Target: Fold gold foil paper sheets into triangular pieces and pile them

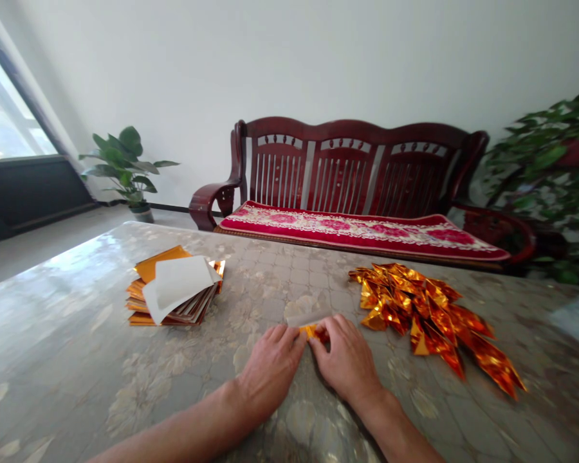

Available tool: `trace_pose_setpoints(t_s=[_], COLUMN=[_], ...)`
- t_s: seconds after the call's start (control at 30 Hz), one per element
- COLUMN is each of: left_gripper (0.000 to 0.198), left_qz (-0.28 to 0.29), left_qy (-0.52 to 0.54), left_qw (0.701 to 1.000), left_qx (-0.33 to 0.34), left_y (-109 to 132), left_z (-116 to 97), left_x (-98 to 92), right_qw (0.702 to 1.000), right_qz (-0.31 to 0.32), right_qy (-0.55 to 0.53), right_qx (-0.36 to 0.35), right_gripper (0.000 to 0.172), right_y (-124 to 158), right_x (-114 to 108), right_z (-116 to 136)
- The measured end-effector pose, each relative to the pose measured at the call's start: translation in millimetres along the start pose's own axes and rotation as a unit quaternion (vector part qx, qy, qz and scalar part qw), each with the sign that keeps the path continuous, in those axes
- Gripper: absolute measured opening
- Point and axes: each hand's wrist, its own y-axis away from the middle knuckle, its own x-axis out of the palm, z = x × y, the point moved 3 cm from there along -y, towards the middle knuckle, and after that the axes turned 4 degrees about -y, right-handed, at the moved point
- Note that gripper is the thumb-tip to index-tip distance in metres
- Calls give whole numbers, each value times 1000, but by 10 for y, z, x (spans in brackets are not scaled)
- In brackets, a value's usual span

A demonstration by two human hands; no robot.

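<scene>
Near the middle of the table, my left hand (276, 360) and my right hand (345, 357) meet over one sheet of gold foil paper (310, 330). Both hands have their fingers closed on it, one at each side. A strip of its pale backing shows just beyond the fingertips, and the rest is hidden beneath them. To the right of my right hand lies a heap of folded gold foil pieces (424, 308), pointed and shiny. Off to the left sits a loose stack of flat foil sheets (174, 289), some with the white side up.
A patterned cover lies over the table (197, 379). Past its far edge stands a dark wooden bench (342, 173) with a red floral cushion (367, 230). Potted plants stand at the left (130, 164) and right (545, 161). A blurred clear plastic item (576, 318) lies at the right edge.
</scene>
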Motion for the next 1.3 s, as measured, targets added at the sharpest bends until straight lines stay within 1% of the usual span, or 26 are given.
trace_pose_setpoints(t_s=[0.1,0.2,0.33,0.4,0.67,0.87,1.0,1.13,1.3], left_gripper=[24,26,35,36,39,38,35,37,34], left_qz=[11,19,5,1,-1,-13,-8,4,4], left_qy=[8,23,38,41,44,29,21,21,12], left_qw=[1000,999,999,999,999,999,1000,1000,1000], left_qx=[-10,-17,-16,-17,-21,-10,-5,-10,-12], left_y=[10,18,23,25,24,11,-5,-16,-30], left_z=[-4,4,18,23,32,33,26,20,1], left_x=[-29,-38,-15,0,19,46,40,27,20], right_qw=[1000,1000,999,999,1000,997,993,991,994], right_qz=[12,20,25,27,25,57,70,71,56], right_qy=[-4,-7,-11,-10,11,57,91,107,93], right_qx=[-16,-18,-24,-30,1,22,27,25,30], right_gripper=[5,8,12,12,18,23,26,24,18], right_y=[14,7,-3,-5,-22,-63,-88,-92,-68], right_x=[-27,-50,-68,-69,-46,-63,-75,-64,-30], right_z=[-5,-2,3,3,27,89,117,117,85])
